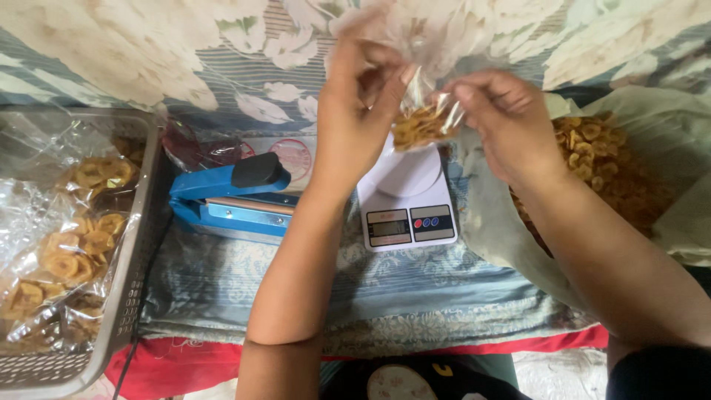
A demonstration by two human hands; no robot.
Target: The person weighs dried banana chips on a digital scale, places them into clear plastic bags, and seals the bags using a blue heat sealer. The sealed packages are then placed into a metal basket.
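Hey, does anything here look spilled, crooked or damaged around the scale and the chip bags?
Nothing stands out. Both hands, left hand and right hand, hold a clear bag of chips above the scale. The sealer sits beside it, and filled bags lie in the basket. No loose chips show.

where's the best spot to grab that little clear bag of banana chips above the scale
Probably by the empty upper part of the small clear bag, pinched from both sides as the left hand and right hand do now. The chips sag in the bottom, so the slack film above them gives a crush-free hold over the white scale.
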